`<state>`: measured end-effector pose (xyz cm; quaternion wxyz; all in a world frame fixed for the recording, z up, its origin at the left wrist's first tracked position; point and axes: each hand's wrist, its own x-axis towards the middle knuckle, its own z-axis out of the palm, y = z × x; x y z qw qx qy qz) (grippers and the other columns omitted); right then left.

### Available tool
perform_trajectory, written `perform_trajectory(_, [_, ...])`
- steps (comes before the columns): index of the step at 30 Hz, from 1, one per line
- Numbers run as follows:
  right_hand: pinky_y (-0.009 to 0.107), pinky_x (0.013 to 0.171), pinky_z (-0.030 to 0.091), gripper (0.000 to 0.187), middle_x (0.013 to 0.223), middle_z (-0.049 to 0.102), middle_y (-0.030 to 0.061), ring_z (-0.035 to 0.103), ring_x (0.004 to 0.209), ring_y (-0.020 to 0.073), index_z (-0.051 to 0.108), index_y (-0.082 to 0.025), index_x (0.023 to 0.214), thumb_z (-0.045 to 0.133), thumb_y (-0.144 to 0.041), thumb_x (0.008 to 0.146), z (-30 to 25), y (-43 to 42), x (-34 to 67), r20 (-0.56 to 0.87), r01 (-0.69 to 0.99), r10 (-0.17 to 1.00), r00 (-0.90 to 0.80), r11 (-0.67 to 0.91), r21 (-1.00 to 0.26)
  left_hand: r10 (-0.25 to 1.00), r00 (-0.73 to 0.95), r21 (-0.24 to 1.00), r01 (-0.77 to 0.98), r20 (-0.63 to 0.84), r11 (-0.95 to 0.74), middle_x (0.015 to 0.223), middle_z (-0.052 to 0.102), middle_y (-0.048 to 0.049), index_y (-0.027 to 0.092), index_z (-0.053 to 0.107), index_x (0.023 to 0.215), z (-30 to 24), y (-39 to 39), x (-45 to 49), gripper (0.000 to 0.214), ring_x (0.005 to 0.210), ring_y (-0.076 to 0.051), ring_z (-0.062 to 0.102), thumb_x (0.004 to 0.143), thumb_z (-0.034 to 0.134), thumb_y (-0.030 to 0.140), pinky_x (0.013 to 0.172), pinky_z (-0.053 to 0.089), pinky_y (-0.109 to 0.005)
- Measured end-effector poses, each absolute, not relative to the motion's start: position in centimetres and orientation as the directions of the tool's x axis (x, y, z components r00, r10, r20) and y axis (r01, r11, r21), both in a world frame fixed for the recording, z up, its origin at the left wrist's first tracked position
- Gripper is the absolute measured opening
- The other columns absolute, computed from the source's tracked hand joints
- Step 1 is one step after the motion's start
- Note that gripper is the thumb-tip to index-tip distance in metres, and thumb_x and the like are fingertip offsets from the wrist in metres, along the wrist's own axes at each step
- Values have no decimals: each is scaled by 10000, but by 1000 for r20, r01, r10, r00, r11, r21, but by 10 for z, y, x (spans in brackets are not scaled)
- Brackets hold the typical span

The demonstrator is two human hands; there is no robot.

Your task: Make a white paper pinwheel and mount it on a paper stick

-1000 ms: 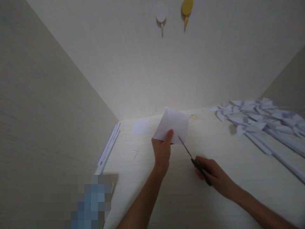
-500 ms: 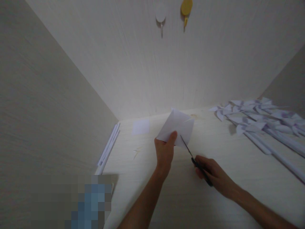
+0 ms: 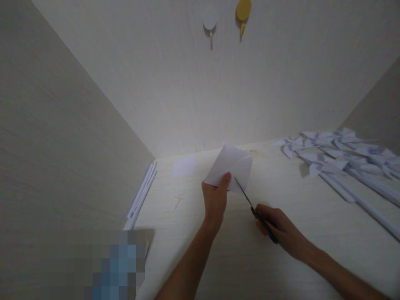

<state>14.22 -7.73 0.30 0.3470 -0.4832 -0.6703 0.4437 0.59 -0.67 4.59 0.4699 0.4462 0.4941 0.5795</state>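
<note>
A white paper square (image 3: 239, 164), turned like a diamond, is pinched in my left hand (image 3: 215, 200), thumb on top and the other fingers hidden beneath. A slit shows near its right corner. My right hand (image 3: 276, 225) is wrapped round the dark handles of a pair of scissors (image 3: 262, 223). The blades lie along the lower right part of the paper, their tips close to my left thumb, and look nearly closed. A second white paper square (image 3: 184, 166) lies flat on the table to the left.
Several paper pinwheels (image 3: 331, 164) on rolled sticks lie at the right. Rolled paper tubes (image 3: 142, 191) rest along the left wall. Two hooks, one white (image 3: 210, 18) and one yellow (image 3: 243, 10), hang on the back wall (image 3: 200, 91). A pixelated patch covers the lower left.
The paper, both hands and the scissors sit almost as before, with only a tiny shift left in the view. The blades keep nearly the same place on the paper.
</note>
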Motion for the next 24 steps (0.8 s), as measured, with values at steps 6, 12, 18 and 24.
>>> perform_trajectory(6, [223,427,254,310,509,335,-39,325,463,99,316,-198,551,347,-425,761,3,-77,142,32,340,960,-279,130,-932,986,-156,992,-106,51,-68,609,590,-31,107,589,603,44,-6,5,227,576,-131,540,559,612,329,500,453,-238])
perform_trajectory(12, [214,427,258,275,499,341,-46,324,456,90,319,-195,544,396,-344,761,3,-77,143,31,349,963,-266,127,-929,987,-153,993,-96,56,-71,637,598,-40,107,594,633,45,-6,5,236,582,-136,544,565,607,332,511,458,-250])
perform_trajectory(18, [211,422,259,279,494,338,-46,323,453,87,320,-193,535,399,-337,760,3,-76,143,42,359,964,-261,138,-923,987,-153,995,-75,57,-69,663,603,-49,105,591,652,45,-5,5,243,589,-138,545,577,602,336,512,463,-253])
perform_trajectory(24, [206,405,259,290,488,343,-44,327,443,86,323,-193,547,381,-377,764,4,-76,142,22,338,963,-268,115,-934,986,-165,996,-77,34,-47,666,608,-53,100,590,659,47,-6,5,256,580,-138,548,563,613,337,487,464,-238])
